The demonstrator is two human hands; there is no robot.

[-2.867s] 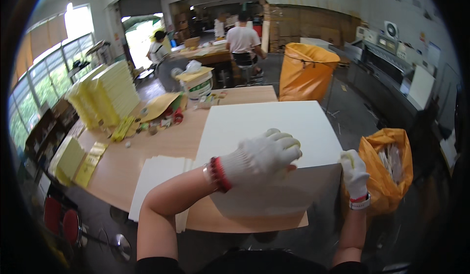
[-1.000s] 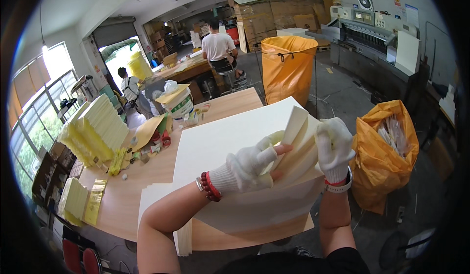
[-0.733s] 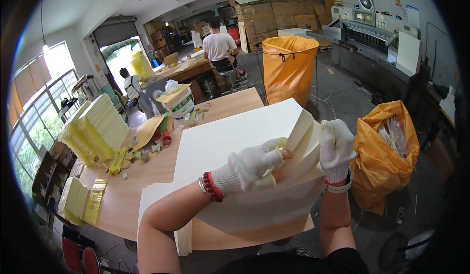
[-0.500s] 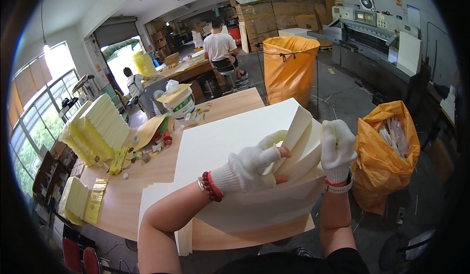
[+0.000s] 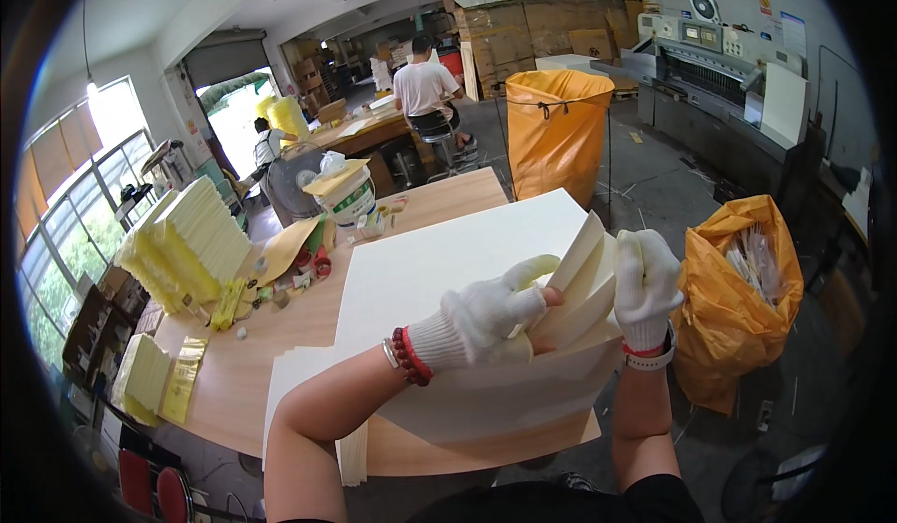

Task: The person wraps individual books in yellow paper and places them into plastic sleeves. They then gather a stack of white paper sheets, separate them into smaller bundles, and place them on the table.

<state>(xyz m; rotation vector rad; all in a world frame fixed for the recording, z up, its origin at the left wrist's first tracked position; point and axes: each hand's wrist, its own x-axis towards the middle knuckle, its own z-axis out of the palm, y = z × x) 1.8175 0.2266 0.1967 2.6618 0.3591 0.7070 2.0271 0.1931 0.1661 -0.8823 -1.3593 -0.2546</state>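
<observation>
A stack of large white paper sheets (image 5: 448, 252) lies on the wooden table in front of me, with its right-hand part bent upward into several fanned, curled leaves (image 5: 584, 285). My left hand (image 5: 491, 317), in a white knitted glove with bare fingertips, reaches across the stack. Its thumb and fingers are apart, and two fingertips touch the edges of the curled leaves. At the right end, my gloved right hand (image 5: 645, 275) is closed on the raised edge of the sheets. The inside of that grip is hidden.
Yellow-edged stacks (image 5: 187, 243) stand on the table (image 5: 234, 411) at left, near red tape rolls (image 5: 318, 263) and a white bucket (image 5: 350, 198). Orange bags (image 5: 556, 140) stand beyond and right of the table. One person (image 5: 425, 88) sits farther back; another (image 5: 266, 144) is near the doorway.
My left hand has shifted slightly right along the fanned leaves. A leaf that was bent up by its fingers now lies flatter to the left. My right hand stays closed at the edge.
</observation>
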